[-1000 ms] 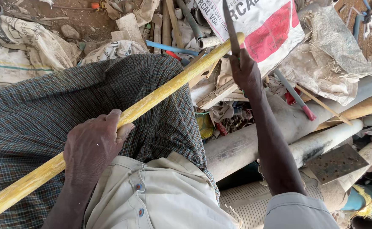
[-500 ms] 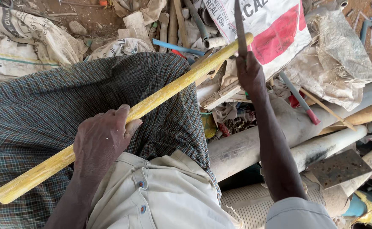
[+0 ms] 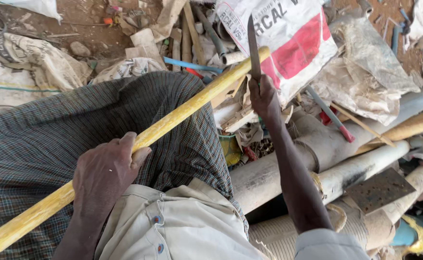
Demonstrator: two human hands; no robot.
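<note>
Left hand (image 3: 106,174) clamping yellow pole (image 3: 173,118), right hand (image 3: 264,98) raising blade (image 3: 253,45)

Left hand (image 3: 106,175) clamps a yellow pole (image 3: 139,142) across a checked-cloth lap (image 3: 42,139); right hand (image 3: 264,98) holds a knife blade (image 3: 253,45) upright at the pole's far end, above grey pipes (image 3: 327,159).

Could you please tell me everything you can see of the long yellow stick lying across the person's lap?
The yellow stick is a long, straight, round pole, seemingly wood or bamboo with worn paint. It slants from lower left to upper right across the checked cloth. The left hand grips its lower half; near its far end the right hand holds a dark blade against it.
</note>
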